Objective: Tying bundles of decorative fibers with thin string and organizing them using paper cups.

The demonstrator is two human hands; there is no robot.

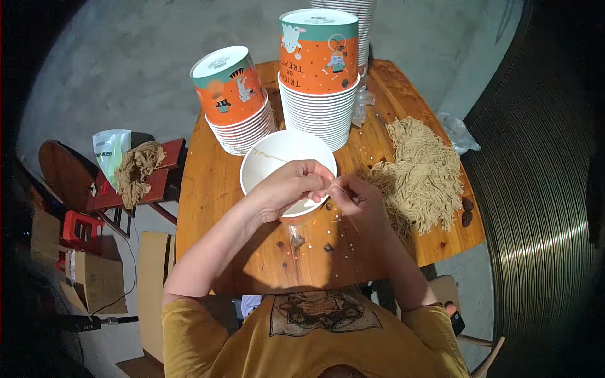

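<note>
While both hands (285, 191) pinch a strand (272, 156), inverted lettering (291, 73) marks an orange tub (318, 58).

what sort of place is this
Probably a small, informal home or workshop workspace: a glossy brown wooden table holds a tall stack of upended orange, teal and white tubs and a loose heap of tan strands.

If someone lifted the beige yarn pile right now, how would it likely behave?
The beige yarn pile would probably sag and change shape, since its wavy strands look loose. Some might tangle or trail, as they overlap in many directions.
</note>
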